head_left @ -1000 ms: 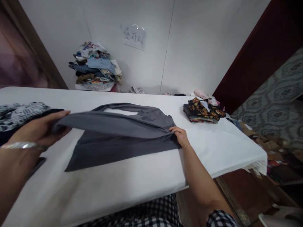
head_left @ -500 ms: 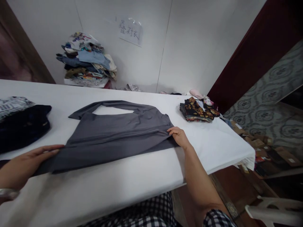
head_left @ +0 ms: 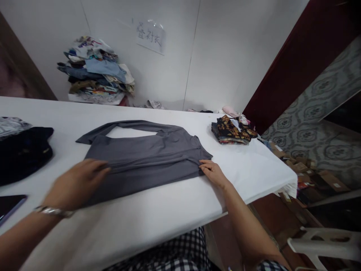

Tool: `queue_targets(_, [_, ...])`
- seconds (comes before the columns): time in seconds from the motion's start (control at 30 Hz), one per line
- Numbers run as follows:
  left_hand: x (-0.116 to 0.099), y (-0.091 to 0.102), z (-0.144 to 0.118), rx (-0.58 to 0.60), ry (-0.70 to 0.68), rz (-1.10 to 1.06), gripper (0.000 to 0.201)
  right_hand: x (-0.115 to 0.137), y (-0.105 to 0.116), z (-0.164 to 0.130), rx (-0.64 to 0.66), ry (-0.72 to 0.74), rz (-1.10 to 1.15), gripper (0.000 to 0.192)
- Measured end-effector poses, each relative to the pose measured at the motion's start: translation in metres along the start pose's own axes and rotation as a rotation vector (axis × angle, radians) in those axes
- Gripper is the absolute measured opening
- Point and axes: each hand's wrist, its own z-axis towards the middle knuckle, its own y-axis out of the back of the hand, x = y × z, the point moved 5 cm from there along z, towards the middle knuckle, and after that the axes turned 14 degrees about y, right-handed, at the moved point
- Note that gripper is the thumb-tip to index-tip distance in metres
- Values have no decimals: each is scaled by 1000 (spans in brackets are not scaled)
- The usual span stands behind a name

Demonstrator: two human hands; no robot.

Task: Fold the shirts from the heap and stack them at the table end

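A dark grey long-sleeved shirt (head_left: 132,148) lies spread on the white table, its near side folded lengthwise over the body. One sleeve stretches along the far side and bends down at the left. My right hand (head_left: 213,173) is at the shirt's right end, fingers closed on the cloth near the shoulder. Over the left part of the shirt is my left hand (head_left: 77,182), slightly blurred, with a silver bracelet on the wrist. Its fingers are stretched forward with the thumb apart, and no cloth shows between them.
A white-covered table (head_left: 254,165) runs along the wall. Folded clothes (head_left: 232,130) sit at right; a tall clothes pile (head_left: 97,71) stands behind. Dark clothing (head_left: 26,150) and a phone-like flat object (head_left: 9,205) lie at left. A white plastic stool (head_left: 324,242) stands lower right.
My left hand has let go of the shirt's left end and moved right, over the cloth. My right hand has shifted slightly down. The near edge now lies flatter, and the flat object has come into view.
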Motion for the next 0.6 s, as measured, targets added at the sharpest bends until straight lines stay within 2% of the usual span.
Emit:
queue_targets(0.07, [-74, -12, -8, 36, -218, -33, 42, 4, -3, -1, -3, 30, -42, 22])
queue_targets(0.13, [-137, -34, -13, 97, -397, -54, 38, 6, -6, -4, -23, 65, -86, 22])
queue_targets(0.2, [-184, -60, -15, 142, -498, -34, 34, 6, -7, -8, -39, 100, -128, 22])
queue_targets(0.27, [-217, -85, -14, 174, -519, 11, 37, 7, -8, -9, -38, 145, -165, 23])
queue_targets(0.33, [-239, -105, -10, 192, -494, 48, 38, 8, -8, -10, -32, 183, -187, 23])
queue_targets(0.43, [-257, -126, 3, 229, -433, 70, 29, 8, -8, -9, -22, 208, -206, 24])
queue_targets(0.6, [-256, -139, 44, 328, -301, 76, 30, 8, -9, -8, 2, 227, -221, 23])
